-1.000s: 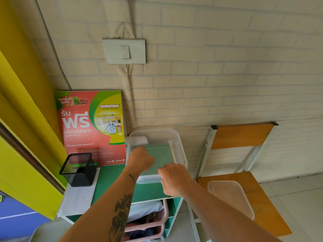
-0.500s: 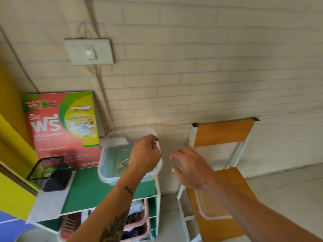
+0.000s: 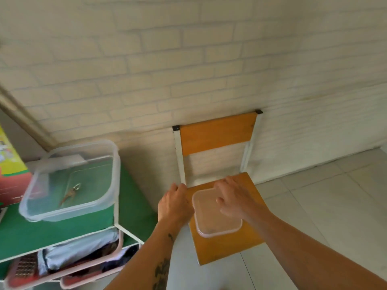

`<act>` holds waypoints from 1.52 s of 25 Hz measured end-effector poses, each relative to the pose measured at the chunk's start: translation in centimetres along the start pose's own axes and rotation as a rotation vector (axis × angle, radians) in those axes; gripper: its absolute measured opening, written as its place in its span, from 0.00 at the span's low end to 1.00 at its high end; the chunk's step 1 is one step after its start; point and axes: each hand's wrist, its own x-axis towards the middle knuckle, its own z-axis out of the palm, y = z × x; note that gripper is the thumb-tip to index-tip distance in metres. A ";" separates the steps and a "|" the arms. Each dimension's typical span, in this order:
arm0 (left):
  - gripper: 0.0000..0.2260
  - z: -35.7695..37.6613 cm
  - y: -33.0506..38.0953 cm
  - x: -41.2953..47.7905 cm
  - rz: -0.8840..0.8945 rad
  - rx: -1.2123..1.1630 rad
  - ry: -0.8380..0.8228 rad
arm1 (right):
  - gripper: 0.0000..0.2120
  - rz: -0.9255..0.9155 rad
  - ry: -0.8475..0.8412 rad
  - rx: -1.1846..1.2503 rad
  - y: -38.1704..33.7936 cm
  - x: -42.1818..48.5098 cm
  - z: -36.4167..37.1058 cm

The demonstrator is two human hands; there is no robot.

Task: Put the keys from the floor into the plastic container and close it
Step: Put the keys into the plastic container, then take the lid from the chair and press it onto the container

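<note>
Brick wall (image 3: pixel 188 59) fills the back, tiled floor (image 3: pixel 335 206) at right. Green-topped shelf unit (image 3: pixel 62 231) sits at left, pink baskets (image 3: pixel 69 266) in the tiers below its top. Wooden chair (image 3: pixel 219 245) stands against the wall just right of the shelf unit. Plastic container (image 3: pixel 71 208) rests open on the shelf top, near its back right corner, rim overhanging the right edge a little. Red and green poster (image 3: pixel 10 178) leans at the shelf's far left edge. Lid (image 3: pixel 215 220) lies flat in the middle of the chair seat. Your left hand (image 3: pixel 173 206) is at the lid's left edge, fingers curled down along it; grip can't be confirmed, the fingertips are hidden. Your right hand (image 3: pixel 234 197) lies over the lid's back right corner, fingers bent and touching the top, thumb on the lid surface; not lifted clear of the seat. Keys (image 3: pixel 70 194) lie inside the container on its floor, about centre, ring toward the back.
</note>
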 end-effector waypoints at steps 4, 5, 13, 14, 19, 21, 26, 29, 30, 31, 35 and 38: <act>0.16 5.9 -0.7 -0.7 -0.201 0.149 -0.227 | 0.17 0.071 -0.067 0.032 4.1 -0.1 4.0; 0.17 7.3 -1.0 -0.6 -0.242 0.166 -0.262 | 0.17 0.092 -0.076 0.038 5.0 0.0 5.2; 0.20 22.3 -6.0 4.4 -0.418 0.146 -0.402 | 0.25 0.312 -0.152 0.153 11.2 4.0 21.4; 0.20 23.8 -6.5 5.1 -0.424 0.106 -0.395 | 0.26 0.333 -0.150 0.166 11.5 4.5 23.1; 0.22 28.9 -7.6 7.3 -0.375 -0.024 -0.243 | 0.28 0.473 -0.048 0.255 13.3 6.5 27.6; 0.21 29.8 -7.5 7.8 -0.384 -0.030 -0.188 | 0.27 0.521 0.000 0.290 13.3 7.0 27.8; 0.27 28.8 -6.7 7.8 -0.463 -0.203 -0.184 | 0.23 0.602 -0.012 0.413 12.2 6.5 26.8; 0.28 25.8 -5.5 6.8 -0.465 -0.174 -0.102 | 0.23 0.635 0.015 0.454 10.4 6.0 24.0; 0.27 24.5 -4.9 6.4 -0.481 -0.179 -0.069 | 0.23 0.636 0.025 0.446 9.4 5.6 22.6; 0.27 23.1 -4.5 5.8 -0.495 -0.190 -0.038 | 0.23 0.631 0.037 0.440 8.4 5.2 21.2; 0.26 16.3 -2.1 3.8 -0.503 -0.245 0.100 | 0.20 0.594 0.101 0.401 4.8 3.5 14.9; 0.25 10.2 0.4 2.1 -0.468 -0.293 0.216 | 0.20 0.549 0.160 0.388 2.3 2.0 9.1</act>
